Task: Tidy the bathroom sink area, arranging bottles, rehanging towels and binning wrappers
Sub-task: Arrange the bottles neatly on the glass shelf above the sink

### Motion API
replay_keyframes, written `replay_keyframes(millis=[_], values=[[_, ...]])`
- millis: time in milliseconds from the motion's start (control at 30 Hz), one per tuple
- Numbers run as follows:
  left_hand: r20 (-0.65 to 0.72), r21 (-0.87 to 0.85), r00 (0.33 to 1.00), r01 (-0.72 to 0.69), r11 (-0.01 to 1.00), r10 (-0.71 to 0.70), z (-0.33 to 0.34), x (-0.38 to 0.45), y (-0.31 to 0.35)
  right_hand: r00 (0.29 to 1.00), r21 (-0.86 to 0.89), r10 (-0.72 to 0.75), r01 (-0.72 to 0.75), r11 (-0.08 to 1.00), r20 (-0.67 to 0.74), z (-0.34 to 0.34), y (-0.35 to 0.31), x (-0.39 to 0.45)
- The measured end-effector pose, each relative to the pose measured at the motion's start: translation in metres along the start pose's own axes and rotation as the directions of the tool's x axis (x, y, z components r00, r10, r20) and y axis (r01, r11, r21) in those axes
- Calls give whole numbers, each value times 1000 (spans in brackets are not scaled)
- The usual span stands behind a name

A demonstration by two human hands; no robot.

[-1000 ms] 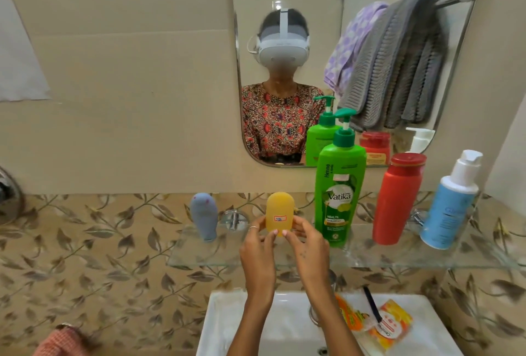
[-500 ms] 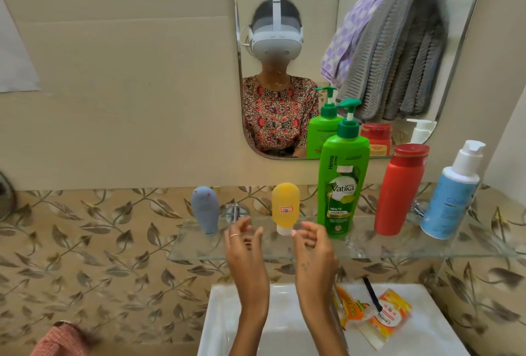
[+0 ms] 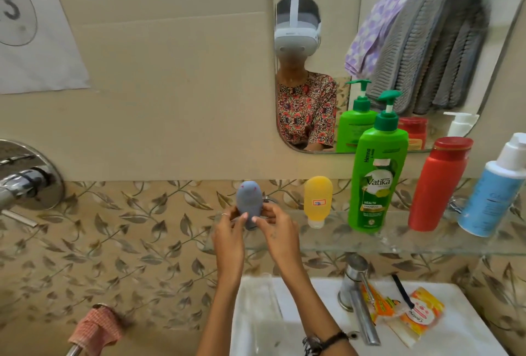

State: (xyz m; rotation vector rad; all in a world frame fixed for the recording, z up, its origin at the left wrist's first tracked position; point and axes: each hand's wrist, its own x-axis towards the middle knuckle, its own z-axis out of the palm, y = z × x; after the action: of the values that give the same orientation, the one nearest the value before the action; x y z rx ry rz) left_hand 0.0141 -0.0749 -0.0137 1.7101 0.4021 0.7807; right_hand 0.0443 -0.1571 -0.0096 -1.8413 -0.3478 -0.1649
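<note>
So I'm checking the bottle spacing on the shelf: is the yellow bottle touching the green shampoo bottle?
Apart. The head view shows a strip of patterned wall tile between the yellow bottle and the green shampoo bottle on the glass shelf.

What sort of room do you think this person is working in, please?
Most likely a home bathroom, at the washbasin. A white sink with a chrome tap sits under a wall mirror, a glass shelf holds a shampoo bottle, and both hands grip a small grey bottle.

Glass shelf (image 3: 427, 244) carries yellow tube (image 3: 317, 200), three bottles (image 3: 377, 173).
</note>
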Motion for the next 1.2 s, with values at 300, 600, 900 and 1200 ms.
replay_keyframes(millis=[300, 600, 900, 1200], values=[[171, -19, 983, -65, 998, 67, 29, -15, 6, 978, -37, -14, 7, 999, -208, -30, 19, -11], [232, 47, 965, -139, 989, 125, 31, -10, 8, 966, -164, 1, -45, 985, -260, -29, 15, -9], [103, -22, 966, -237, 971, 238, 16, -64, 7, 935, -328, -176, 70, 942, -307, -57, 12, -63], [363, -293, 819, -354, 888, 446, 52, -140, 76, 820, -642, -467, 167, 748, -332, -149, -32, -128]])
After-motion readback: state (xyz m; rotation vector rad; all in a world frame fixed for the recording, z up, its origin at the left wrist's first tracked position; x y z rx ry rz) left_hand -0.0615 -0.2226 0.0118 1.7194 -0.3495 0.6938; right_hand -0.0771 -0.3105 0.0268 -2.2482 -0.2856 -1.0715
